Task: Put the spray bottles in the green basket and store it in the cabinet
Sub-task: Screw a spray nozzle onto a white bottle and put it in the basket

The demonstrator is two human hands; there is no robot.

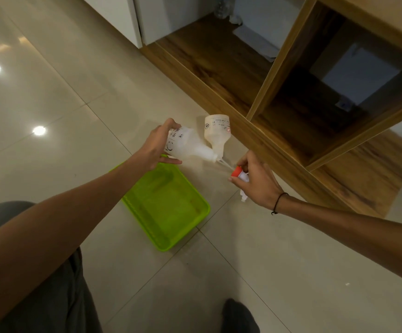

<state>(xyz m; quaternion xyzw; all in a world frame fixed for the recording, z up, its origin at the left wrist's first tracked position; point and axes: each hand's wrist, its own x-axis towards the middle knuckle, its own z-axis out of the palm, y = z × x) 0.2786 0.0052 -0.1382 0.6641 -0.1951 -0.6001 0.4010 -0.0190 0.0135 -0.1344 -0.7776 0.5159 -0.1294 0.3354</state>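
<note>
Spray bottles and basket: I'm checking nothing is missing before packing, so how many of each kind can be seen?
Bottle bodies: 2, one in the left hand at, one at
Spray heads: 1, in the right hand
Green baskets: 1
Total: 4

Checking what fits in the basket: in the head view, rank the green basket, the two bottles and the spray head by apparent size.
1. Green basket
2. Two bottles, alike
3. Spray head, partly hidden by the right hand
</note>
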